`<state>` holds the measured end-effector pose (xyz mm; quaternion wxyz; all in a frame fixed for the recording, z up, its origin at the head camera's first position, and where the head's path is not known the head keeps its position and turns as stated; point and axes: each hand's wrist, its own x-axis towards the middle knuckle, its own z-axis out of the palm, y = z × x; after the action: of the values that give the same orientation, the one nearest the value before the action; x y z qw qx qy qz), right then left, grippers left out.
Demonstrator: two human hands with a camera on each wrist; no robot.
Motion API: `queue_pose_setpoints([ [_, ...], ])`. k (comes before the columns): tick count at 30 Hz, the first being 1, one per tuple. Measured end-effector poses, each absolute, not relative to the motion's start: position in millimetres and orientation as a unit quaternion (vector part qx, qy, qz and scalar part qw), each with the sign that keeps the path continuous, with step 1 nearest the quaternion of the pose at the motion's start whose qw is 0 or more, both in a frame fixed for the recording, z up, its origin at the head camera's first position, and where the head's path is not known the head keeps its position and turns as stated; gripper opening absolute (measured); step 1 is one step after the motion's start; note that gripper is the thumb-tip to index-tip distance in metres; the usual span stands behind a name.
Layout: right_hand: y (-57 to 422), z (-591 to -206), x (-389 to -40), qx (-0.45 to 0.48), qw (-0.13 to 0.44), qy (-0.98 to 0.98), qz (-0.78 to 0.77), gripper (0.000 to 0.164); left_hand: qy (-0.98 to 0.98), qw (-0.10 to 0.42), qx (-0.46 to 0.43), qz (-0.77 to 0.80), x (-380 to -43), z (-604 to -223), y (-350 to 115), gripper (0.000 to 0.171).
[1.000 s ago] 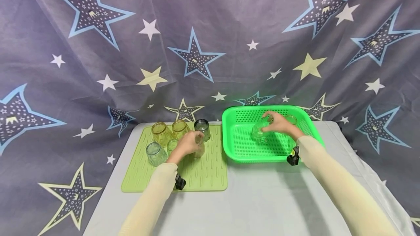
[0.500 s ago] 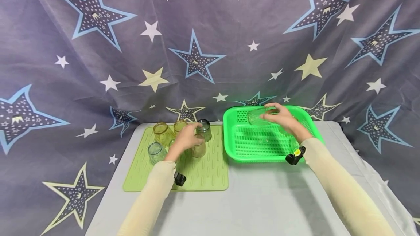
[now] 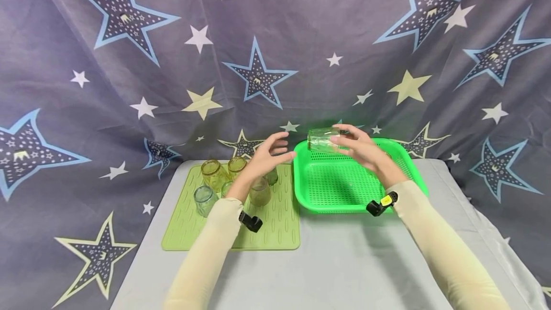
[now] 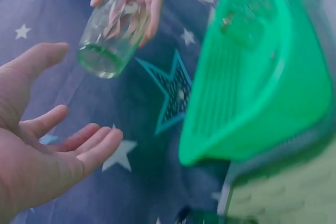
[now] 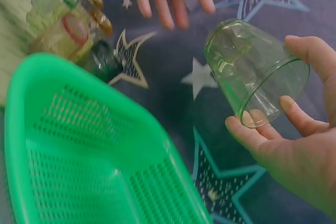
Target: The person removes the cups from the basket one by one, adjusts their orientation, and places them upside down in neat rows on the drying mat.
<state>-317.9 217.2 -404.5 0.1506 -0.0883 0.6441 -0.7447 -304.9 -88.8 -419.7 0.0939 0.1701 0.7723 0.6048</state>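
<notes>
My right hand (image 3: 363, 151) holds a clear green-tinted drinking glass (image 3: 319, 140) near its rim, tipped sideways above the back left of the green basket (image 3: 298, 181). In the right wrist view, thumb and fingers grip the mouth end of the glass (image 5: 254, 74), its base pointing away. My left hand (image 3: 267, 159) is raised over the back right of the mat, holding nothing, fingers spread towards the glass. The left wrist view shows a gap between the left hand (image 4: 44, 145) and the glass base.
On the light green ridged mat (image 3: 275, 231) stand several upside-down glasses, among them a yellow one (image 3: 214, 176), a blue one (image 3: 205, 200) and a pinkish one (image 3: 260, 193). A dark glass (image 3: 272, 176) is partly hidden by my left hand. More glassware (image 4: 244, 27) lies in the basket.
My right hand has lifted the glass out of the basket, up and left, turning it sideways. My left hand has released the pinkish glass on the mat and risen towards the right.
</notes>
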Motion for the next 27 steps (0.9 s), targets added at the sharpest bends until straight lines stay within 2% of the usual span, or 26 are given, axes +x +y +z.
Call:
queue_pose_setpoints([
  [7,198,-391,-310,-0.113,0.163,0.622,-0.757,0.051,0.69,0.122,0.161,0.695,-308,-411,-70,0.063],
  [18,181,-390,-305,-0.141,0.179,0.626,-0.746,0.051,0.661,0.127,0.158,0.722,-306,-410,-64,0.057],
  [27,174,-392,-305,-0.15,0.183,0.611,-0.756,0.047,0.678,0.112,0.167,0.707,-301,-404,-73,0.054],
])
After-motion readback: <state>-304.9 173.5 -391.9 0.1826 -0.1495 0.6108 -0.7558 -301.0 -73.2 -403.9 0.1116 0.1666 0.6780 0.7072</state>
